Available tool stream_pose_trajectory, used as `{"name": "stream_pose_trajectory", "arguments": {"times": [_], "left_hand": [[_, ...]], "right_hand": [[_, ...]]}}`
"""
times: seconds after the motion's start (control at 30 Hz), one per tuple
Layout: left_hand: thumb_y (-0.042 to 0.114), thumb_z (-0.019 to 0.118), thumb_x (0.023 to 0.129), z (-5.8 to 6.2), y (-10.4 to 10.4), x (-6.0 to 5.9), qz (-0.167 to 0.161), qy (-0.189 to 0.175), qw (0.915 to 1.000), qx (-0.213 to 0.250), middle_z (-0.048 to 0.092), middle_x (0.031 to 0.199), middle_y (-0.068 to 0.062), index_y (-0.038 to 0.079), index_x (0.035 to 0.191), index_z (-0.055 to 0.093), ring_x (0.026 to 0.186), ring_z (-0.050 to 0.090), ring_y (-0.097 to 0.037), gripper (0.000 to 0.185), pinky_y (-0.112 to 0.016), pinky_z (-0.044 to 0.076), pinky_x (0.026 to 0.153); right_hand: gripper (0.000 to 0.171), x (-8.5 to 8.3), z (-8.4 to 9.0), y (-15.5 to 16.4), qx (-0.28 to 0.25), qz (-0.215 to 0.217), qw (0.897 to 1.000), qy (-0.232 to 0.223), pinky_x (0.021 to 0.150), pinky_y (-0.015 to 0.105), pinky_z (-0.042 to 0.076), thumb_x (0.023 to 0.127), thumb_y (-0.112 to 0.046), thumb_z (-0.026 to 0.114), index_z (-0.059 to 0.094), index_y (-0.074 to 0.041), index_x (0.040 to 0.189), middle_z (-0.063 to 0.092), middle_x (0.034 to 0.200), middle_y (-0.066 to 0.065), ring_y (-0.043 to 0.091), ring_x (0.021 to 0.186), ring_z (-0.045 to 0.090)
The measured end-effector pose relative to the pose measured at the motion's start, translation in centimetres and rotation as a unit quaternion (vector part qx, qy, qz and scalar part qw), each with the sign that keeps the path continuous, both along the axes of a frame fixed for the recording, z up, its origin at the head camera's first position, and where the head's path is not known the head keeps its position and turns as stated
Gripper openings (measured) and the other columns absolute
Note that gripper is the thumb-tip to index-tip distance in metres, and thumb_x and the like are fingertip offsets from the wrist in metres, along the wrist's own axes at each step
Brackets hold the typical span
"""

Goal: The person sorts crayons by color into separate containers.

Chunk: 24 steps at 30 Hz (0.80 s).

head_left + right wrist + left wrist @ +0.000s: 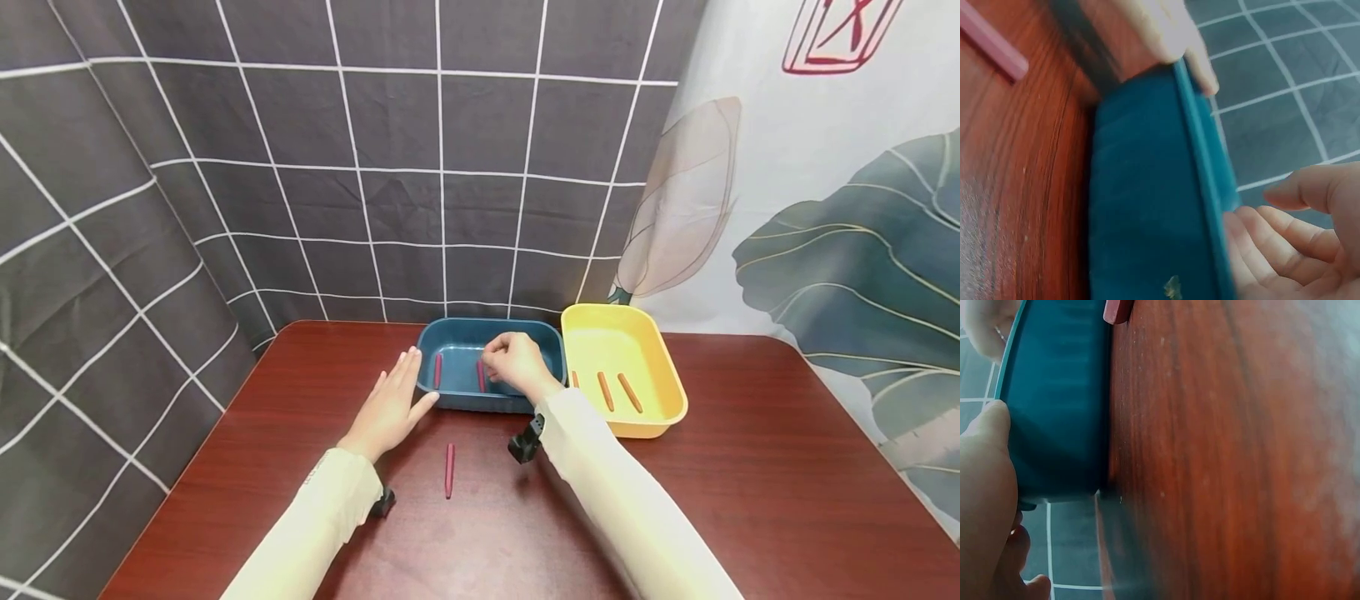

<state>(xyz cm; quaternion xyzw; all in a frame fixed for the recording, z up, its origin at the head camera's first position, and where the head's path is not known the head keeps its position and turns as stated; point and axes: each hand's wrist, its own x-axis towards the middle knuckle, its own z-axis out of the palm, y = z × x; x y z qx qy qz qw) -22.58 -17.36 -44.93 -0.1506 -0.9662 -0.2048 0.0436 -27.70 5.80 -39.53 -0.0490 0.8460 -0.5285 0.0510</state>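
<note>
A blue plastic bin (465, 402) stands at the back of the table, with two dark pink crayons inside, one at the left (438, 371) and one in the middle (481, 376). My right hand (513, 362) is over the bin's front rim, fingertips close to the middle crayon. In the right wrist view its thumb stands apart from the bent fingers (1263, 240), nothing between them. Fingers straight, my left hand (388, 408) rests at the bin's left end; its thumb touches the rim in the left wrist view. A third pink crayon (449, 471) lies on the table in front.
Beside the blue bin on the right is a yellow bin (615, 333) holding orange crayons (606, 392), one partly hidden by its wall. The reddish-brown table (772, 467) runs back to a grey gridded curtain (390, 200). Each wrist wears a small black camera (527, 439).
</note>
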Motion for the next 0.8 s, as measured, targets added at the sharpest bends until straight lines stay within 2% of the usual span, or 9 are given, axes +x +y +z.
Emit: {"name": "stream_pose_trajectory", "arguments": {"times": [0.1, 0.2, 0.4, 0.5, 0.67, 0.8], "left_hand": [[0.047, 0.055, 0.103, -0.1, 0.0, 0.1, -0.001, 0.002, 1.0000, 0.002, 0.019, 0.167, -0.017, 0.001, 0.161, 0.016, 0.154, 0.017, -0.036, 0.084, -0.058, 0.019, 0.121], [0.046, 0.056, 0.102, -0.1, 0.0, 0.0, -0.001, 0.002, 1.0000, 0.001, 0.019, 0.167, -0.017, 0.001, 0.161, 0.016, 0.154, 0.017, -0.036, 0.084, -0.058, 0.019, 0.121], [0.046, 0.057, 0.102, 0.1, 0.1, -0.1, 0.001, -0.007, 1.0000, 0.005, 0.018, 0.167, -0.016, 0.003, 0.162, 0.015, 0.155, 0.015, -0.034, 0.085, -0.057, 0.017, 0.122], [0.045, 0.058, 0.102, 0.2, 0.1, 0.0, 0.001, -0.003, 1.0000, 0.009, 0.019, 0.167, -0.016, 0.002, 0.161, 0.016, 0.154, 0.015, -0.035, 0.085, -0.058, 0.017, 0.121], [0.044, 0.058, 0.101, 0.4, 0.1, 0.4, 0.002, 0.004, 0.9999, 0.011, 0.022, 0.166, -0.018, -0.001, 0.160, 0.019, 0.154, 0.017, -0.036, 0.084, -0.059, 0.019, 0.120], [0.046, 0.056, 0.102, 0.5, 0.2, 0.4, -0.002, 0.007, 0.9999, 0.009, 0.022, 0.166, -0.018, -0.001, 0.160, 0.020, 0.153, 0.018, -0.036, 0.083, -0.059, 0.020, 0.120]], "right_hand": [[0.010, 1.1, 0.4, 0.4, 0.024, 0.005, 0.999, 0.039, 0.067, 0.031, 0.060, 0.090, -0.006, 0.066, 0.071, -0.001, 0.097, 0.074, 0.080, 0.012, 0.020, 0.067, 0.072], [0.011, 2.3, 0.6, 0.8, 0.043, 0.005, 0.996, 0.083, 0.066, 0.029, 0.055, 0.089, -0.007, 0.066, 0.072, -0.004, 0.098, 0.073, 0.081, 0.006, 0.015, 0.068, 0.067], [0.012, 4.7, 0.5, 1.0, 0.041, 0.006, 0.990, 0.138, 0.070, 0.028, 0.055, 0.086, -0.005, 0.067, 0.074, -0.005, 0.096, 0.074, 0.084, 0.004, 0.013, 0.070, 0.067], [0.010, 5.9, 0.0, 0.9, 0.006, 0.021, 0.991, 0.130, 0.068, 0.027, 0.057, 0.087, -0.003, 0.069, 0.073, -0.003, 0.096, 0.073, 0.083, 0.004, 0.013, 0.068, 0.068], [0.013, 7.6, -1.5, 0.4, -0.061, 0.056, 0.994, 0.077, 0.064, 0.028, 0.059, 0.088, 0.001, 0.067, 0.071, 0.004, 0.100, 0.073, 0.083, 0.009, 0.019, 0.066, 0.069], [0.014, 8.3, -2.8, -0.1, -0.074, 0.072, 0.994, 0.046, 0.063, 0.029, 0.060, 0.088, 0.003, 0.065, 0.069, 0.008, 0.101, 0.073, 0.081, 0.012, 0.019, 0.065, 0.069]]}}
